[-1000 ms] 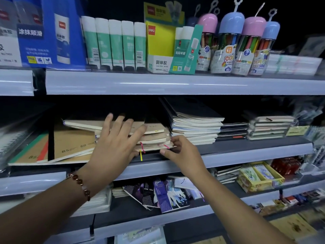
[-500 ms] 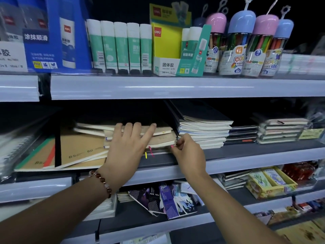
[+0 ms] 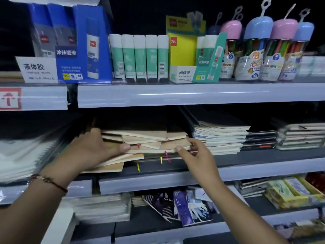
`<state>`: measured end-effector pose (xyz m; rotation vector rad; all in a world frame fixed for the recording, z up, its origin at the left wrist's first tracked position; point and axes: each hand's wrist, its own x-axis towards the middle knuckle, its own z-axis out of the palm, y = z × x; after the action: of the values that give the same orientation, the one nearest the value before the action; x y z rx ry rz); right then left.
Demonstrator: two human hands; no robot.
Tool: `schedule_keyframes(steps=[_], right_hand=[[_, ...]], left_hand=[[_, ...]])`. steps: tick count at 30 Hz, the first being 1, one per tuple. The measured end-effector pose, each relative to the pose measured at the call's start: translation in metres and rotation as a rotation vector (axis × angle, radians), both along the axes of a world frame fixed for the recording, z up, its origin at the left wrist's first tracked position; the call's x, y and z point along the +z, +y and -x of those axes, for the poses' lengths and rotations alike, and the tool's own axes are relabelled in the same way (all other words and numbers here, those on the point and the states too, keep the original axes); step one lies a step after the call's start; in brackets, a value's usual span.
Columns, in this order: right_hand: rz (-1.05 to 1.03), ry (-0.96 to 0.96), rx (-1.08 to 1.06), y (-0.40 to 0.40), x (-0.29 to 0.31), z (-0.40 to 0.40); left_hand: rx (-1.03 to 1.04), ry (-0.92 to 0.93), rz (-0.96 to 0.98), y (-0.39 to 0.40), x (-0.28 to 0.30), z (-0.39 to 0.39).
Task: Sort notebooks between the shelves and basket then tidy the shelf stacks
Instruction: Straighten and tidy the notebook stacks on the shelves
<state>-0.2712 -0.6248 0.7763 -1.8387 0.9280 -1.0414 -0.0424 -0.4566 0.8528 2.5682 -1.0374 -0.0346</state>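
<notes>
An untidy stack of tan kraft notebooks (image 3: pixel 149 140) lies on the middle shelf (image 3: pixel 246 170), with red and yellow ribbon markers hanging over its front edge. My left hand (image 3: pixel 95 148) grips the stack's left side, thumb across the front edges and fingers behind. At the stack's right front corner my right hand (image 3: pixel 195 154) pinches a few notebooks between thumb and fingers. A neater pile of pale-edged dark-covered notebooks (image 3: pixel 219 138) stands just right of it. No basket is in view.
Glue sticks (image 3: pixel 139 57), blue glue boxes (image 3: pixel 70 44) and tubes of coloured pencils (image 3: pixel 263 50) fill the top shelf. Plastic-wrapped pads (image 3: pixel 22 155) lie far left. Patterned notebooks (image 3: pixel 181 206) and yellow packs (image 3: pixel 288 192) sit on the lower shelf.
My left hand went from lying flat on top of the tan stack to gripping its left side. My right hand stayed at the right front corner. The view came closer.
</notes>
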Motion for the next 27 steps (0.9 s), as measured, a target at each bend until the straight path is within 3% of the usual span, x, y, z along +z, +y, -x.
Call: schedule_keyframes(steps=[2, 10, 16, 20, 24, 27], right_hand=[[-0.087, -0.066, 0.007, -0.001, 0.002, -0.009], [-0.286, -0.293, 0.021, -0.008, 0.011, -0.023], [-0.321, -0.287, 0.010, -0.004, 0.007, -0.024], [-0.328, -0.207, 0.013, 0.000, 0.007, -0.021], [-0.185, 0.051, 0.010, 0.006, 0.020, -0.010], [0.181, 0.187, -0.087, 0.016, 0.020, -0.001]], left_hand=[[-0.059, 0.051, 0.059, -0.003, -0.004, 0.007], [-0.126, -0.109, 0.259, -0.013, -0.029, 0.034], [-0.129, -0.084, 0.434, -0.013, -0.044, 0.061], [-0.235, -0.145, 0.474, -0.012, -0.050, 0.070], [-0.275, -0.227, 0.355, -0.003, -0.047, 0.059], [-0.200, -0.272, 0.251, 0.009, -0.042, 0.045]])
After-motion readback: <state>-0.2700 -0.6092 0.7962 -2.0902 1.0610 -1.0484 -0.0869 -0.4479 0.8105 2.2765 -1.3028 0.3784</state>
